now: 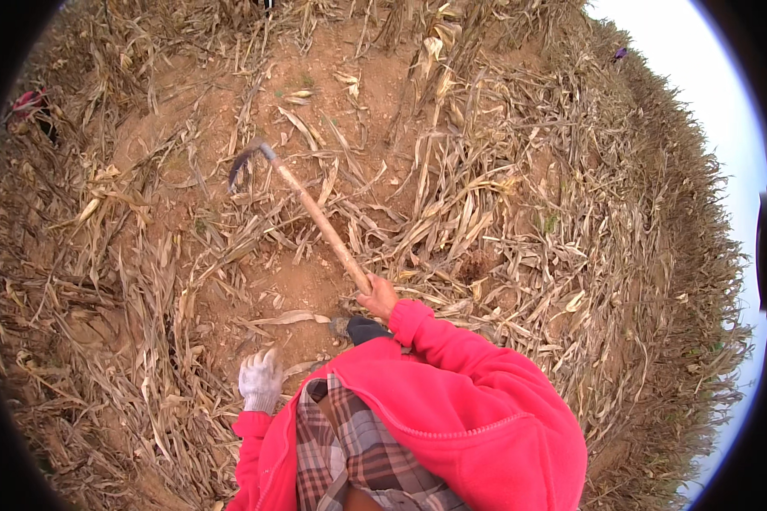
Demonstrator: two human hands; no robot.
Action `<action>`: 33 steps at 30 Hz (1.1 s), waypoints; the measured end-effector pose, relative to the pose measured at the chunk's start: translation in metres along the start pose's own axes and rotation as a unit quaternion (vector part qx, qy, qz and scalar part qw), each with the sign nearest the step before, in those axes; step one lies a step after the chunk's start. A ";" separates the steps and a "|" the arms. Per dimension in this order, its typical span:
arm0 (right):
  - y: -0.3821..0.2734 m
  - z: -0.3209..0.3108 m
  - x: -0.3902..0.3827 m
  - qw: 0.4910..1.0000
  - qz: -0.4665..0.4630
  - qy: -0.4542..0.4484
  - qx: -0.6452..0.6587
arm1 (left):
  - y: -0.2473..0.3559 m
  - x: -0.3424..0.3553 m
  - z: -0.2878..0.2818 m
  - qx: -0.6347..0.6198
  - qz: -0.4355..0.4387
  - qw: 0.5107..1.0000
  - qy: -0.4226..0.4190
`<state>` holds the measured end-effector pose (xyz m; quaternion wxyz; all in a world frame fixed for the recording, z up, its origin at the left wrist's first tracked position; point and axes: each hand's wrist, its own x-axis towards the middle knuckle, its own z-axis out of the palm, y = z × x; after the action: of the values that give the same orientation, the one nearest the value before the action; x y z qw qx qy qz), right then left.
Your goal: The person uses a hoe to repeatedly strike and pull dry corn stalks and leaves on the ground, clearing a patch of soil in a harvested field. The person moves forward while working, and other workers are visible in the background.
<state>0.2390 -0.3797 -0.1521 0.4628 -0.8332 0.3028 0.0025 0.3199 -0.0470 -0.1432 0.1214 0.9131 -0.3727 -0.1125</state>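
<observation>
My bare right hand [378, 298] is closed round the lower end of a sickle's long wooden handle [320, 217]. The handle slants up and to the left, away from me. At its far end a metal collar joins it to the dark curved sickle blade [242, 163], which hooks to the left over bare soil and dry leaves. My left hand [261, 375], in a whitish knit glove, hangs low on the left over soil and dry husks. Its fingers look curled in, and nothing shows in them.
Flattened dry corn stalks and leaves [469, 213] cover much of the reddish soil [294, 285]. Standing dry corn [690, 196] rises along the right. My shoe [341, 326] shows just below my right hand. Something red and dark [27, 106] is at the far left edge.
</observation>
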 end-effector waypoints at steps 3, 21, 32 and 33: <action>-0.023 0.009 -0.006 0.999 -0.042 -0.001 0.002 | 0.000 -0.011 -0.008 -0.037 -0.040 0.999 0.004; -0.084 0.061 -0.044 0.882 -0.412 -0.093 -0.208 | 0.036 -0.030 -0.085 -0.805 -0.072 0.572 0.139; -0.116 0.069 0.060 0.885 -0.394 -0.121 -0.215 | -0.011 0.020 -0.127 -0.657 -0.128 0.719 0.189; -0.123 0.067 0.073 0.899 -0.379 -0.124 -0.181 | -0.017 0.030 -0.129 -0.667 -0.108 0.712 0.192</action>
<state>0.3800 -0.3167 -0.1165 0.3036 -0.9473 -0.1009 -0.0151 0.3898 -0.0387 -0.0298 0.7547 0.6310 -0.0683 -0.1662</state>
